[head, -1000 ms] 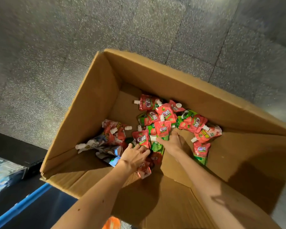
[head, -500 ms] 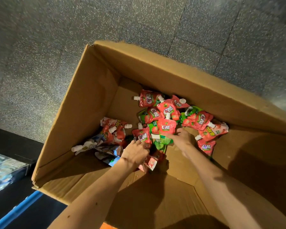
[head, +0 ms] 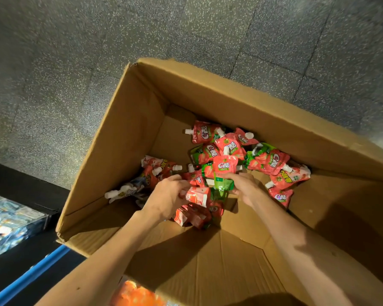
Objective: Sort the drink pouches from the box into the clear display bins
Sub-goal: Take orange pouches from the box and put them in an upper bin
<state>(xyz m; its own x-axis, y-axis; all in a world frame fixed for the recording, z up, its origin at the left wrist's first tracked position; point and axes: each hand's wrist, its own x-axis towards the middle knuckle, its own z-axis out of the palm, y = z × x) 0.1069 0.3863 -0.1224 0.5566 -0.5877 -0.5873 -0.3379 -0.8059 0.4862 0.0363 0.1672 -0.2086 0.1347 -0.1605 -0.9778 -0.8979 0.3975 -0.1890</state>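
Observation:
A large open cardboard box [head: 128, 120] stands on the floor and holds several red and green drink pouches [head: 268, 160] with white spouts, piled near its middle. Both my hands reach down into it. My left hand [head: 166, 197] grips a red pouch [head: 198, 195] lifted a little above the pile. My right hand [head: 244, 186] pinches the lower green end of a red and green pouch [head: 224, 171]. A few pale blue and white pouches [head: 124, 192] lie at the box's left side, partly hidden by my left hand.
The box sits on grey speckled floor tiles [head: 75, 62]. At the far left a clear bin [head: 11, 219] holds blue packets, on a dark surface with a blue edge [head: 31, 277]. An orange packet [head: 133, 292] shows at the bottom edge below the box.
My left hand has closed on a red pouch and raised it off the pile. My right hand has shifted left onto the red and green pouch. The camera has moved closer.

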